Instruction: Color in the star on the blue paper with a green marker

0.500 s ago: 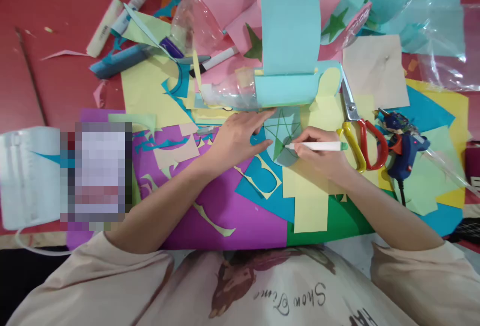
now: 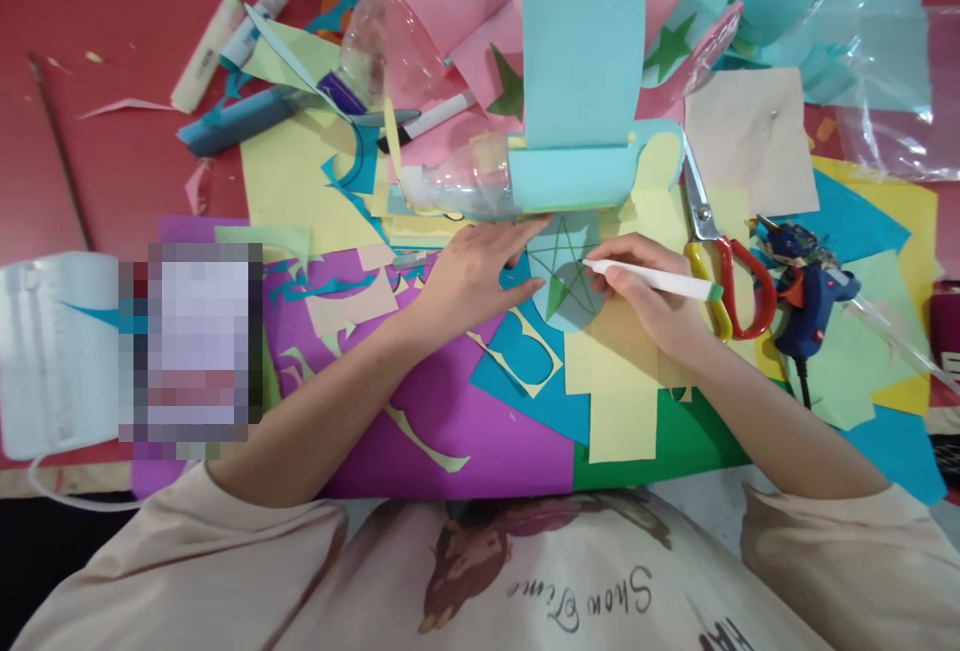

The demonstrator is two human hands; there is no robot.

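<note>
Colouring a green star on the light-blue paper piece (image 2: 564,271), the right hand (image 2: 651,303) grips a white marker (image 2: 654,278); roughly one point is filled, the rest outlined. The left hand (image 2: 474,273) presses flat, fingers spread.

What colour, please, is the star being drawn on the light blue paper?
Green; the star shows best in the head view, beside the marker tip.
</note>
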